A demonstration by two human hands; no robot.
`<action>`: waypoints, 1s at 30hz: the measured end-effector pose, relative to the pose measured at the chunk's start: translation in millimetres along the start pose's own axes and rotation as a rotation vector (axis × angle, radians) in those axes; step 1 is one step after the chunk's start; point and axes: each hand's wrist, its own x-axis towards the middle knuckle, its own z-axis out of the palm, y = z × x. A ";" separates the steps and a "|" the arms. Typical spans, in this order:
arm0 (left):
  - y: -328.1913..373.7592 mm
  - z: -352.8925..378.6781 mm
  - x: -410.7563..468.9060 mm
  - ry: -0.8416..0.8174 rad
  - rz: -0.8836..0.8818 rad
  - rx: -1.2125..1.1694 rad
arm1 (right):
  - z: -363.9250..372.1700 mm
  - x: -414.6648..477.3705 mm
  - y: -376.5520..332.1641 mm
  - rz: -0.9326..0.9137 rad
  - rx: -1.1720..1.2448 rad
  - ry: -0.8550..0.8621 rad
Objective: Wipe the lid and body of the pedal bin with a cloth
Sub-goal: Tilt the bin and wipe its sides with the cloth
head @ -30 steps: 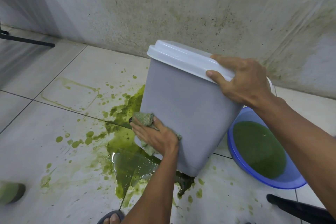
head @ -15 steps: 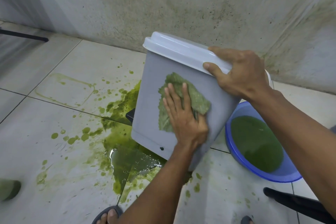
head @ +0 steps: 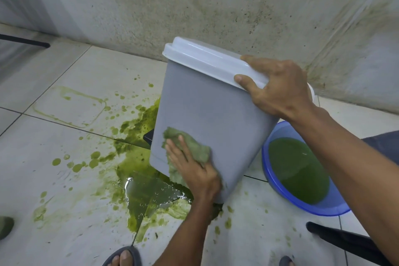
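Head view: pedal bin [head: 216,127] stood tilted on the tiled floor [head: 64,179] nr the stained wall, over a green puddle [head: 146,188]. Right hand [head: 278,86] gripped the white lid [head: 207,60] at its near edge, steadying it. Left hand [head: 194,168] lay flat, not clenched, pressing the green cloth [head: 190,147] to the body's lower left. Half a sec earlier the cloth sat mid-body, so the stroke ran downward; body wiping was prob under way. Blue basin [head: 323,205] of green liquid just beside, rt.
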 end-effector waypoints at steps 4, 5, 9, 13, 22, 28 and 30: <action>54.5 13.7 35.9 0.088 -0.117 -0.042 | -0.6 1.5 1.7 0.002 -0.006 -0.001; 62.0 16.7 33.6 0.064 -0.012 -0.011 | -0.3 2.0 2.1 0.005 -0.001 0.003; 48.0 20.9 -14.7 -0.153 0.425 0.097 | 0.4 3.8 4.4 0.008 -0.001 0.002; -21.6 6.3 -52.9 -0.285 0.661 0.250 | -1.2 3.1 2.5 0.016 -0.005 -0.003; 40.2 17.2 -0.4 -0.194 0.602 0.116 | -1.5 2.2 0.2 0.025 0.010 -0.006; 95.7 19.2 69.3 -0.089 0.595 -0.012 | -3.5 0.9 -3.9 0.026 0.005 -0.010; 76.6 11.4 73.0 -0.052 0.513 -0.008 | -4.5 -0.3 -4.0 0.026 0.013 -0.017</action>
